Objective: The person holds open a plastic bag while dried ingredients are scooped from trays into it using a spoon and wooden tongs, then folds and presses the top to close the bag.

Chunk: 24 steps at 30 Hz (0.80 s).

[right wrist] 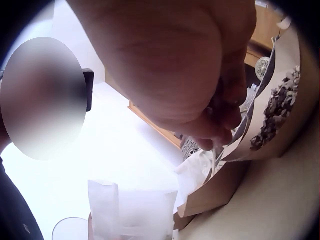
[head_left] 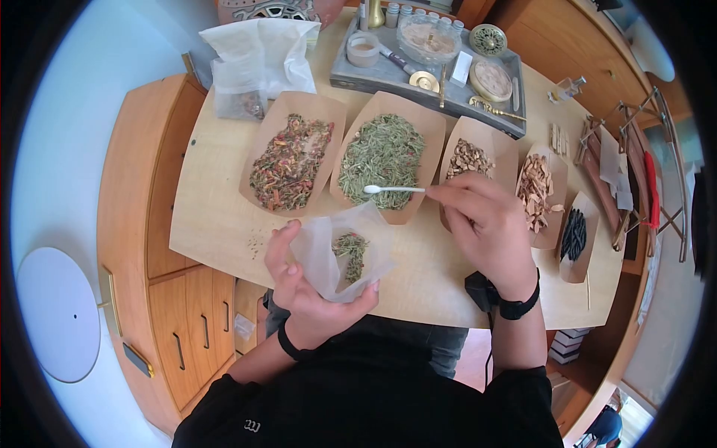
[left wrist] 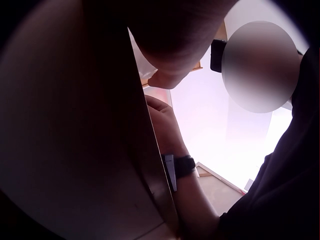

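Observation:
A translucent white pouch (head_left: 314,250) stands with its mouth open in my left hand (head_left: 310,302), the thumb on one side and the fingers on the other. Inside it lies some dried green and reddish herb mix (head_left: 351,257). My right hand (head_left: 489,228) pinches the handle end of a small white spoon (head_left: 396,189). The spoon's bowl overlaps the dried green herb (head_left: 385,149) in a brown paper tray (head_left: 432,142). From the right wrist, the pouch (right wrist: 145,210) shows below the right hand (right wrist: 200,90); in the left wrist view the table edge hides much.
Left of the green herb is a tray of red-and-green dried petals (head_left: 291,164). Rightward stand trays with brown chunks (head_left: 469,158), pale shavings (head_left: 535,190) and black sticks (head_left: 573,234). Behind are white bags (head_left: 287,63) and a grey tray (head_left: 351,78) of jars and brass pieces.

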Motion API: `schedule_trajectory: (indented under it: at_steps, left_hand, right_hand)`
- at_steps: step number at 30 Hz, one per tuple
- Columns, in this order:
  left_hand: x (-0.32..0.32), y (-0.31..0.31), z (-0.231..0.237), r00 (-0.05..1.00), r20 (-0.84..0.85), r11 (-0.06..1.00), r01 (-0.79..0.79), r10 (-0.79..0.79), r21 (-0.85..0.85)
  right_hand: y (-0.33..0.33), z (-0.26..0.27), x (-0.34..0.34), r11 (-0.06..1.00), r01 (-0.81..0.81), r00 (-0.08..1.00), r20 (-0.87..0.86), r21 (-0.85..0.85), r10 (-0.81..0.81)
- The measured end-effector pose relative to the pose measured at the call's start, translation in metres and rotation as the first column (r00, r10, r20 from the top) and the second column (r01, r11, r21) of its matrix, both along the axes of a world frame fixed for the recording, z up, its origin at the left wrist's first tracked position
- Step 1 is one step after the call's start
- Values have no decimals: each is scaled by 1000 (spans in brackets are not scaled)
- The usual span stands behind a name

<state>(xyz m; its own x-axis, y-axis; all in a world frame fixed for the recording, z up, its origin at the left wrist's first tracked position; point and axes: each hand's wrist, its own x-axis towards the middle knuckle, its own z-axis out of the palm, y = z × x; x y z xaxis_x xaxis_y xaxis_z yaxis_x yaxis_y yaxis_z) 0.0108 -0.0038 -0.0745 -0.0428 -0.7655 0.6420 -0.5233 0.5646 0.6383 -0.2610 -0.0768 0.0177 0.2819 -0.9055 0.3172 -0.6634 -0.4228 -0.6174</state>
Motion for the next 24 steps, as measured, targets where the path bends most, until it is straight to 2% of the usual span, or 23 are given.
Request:
schedule_trajectory:
  at_steps: [4, 7, 9, 10, 12, 15, 19, 24]
  left_hand:
    - [0, 0, -3, 1000, -25, 1000, -3, 2, -13]
    - [1, 0, -2, 1000, 24, 1000, -18, 17, 7]
    - [1, -1, -5, 1000, -1, 1000, -7, 7, -2]
    - [0, -1, -4, 1000, -1, 1000, -10, 10, -3]
    - [-1, 0, -2, 1000, 14, 999, -21, 21, 26]
    - [-1, -1, 0, 999, 31, 999, -23, 23, 26]
    - [-2, -1, 1, 999, 36, 999, -28, 28, 27]
    - [0, -2, 3, 997, 65, 999, -42, 40, 22]
  right_hand:
    - [-5, 0, -11, 995, 92, 993, -68, -47, -95]
    - [-6, 5, -14, 990, 137, 990, -16, -37, -138]
    - [-5, 9, -12, 987, 159, 982, 97, 37, -162]
    - [-4, 10, -11, 987, 156, 983, 97, 36, -159]
    - [-2, 10, -8, 998, 23, 993, 114, 54, -29]
    - [-2, 5, -3, 999, 11, 999, 40, 31, -12]
    - [-9, -1, -14, 992, 128, 992, -8, 6, -128]
    - [-11, 10, -21, 983, 143, 981, 117, 117, -156]
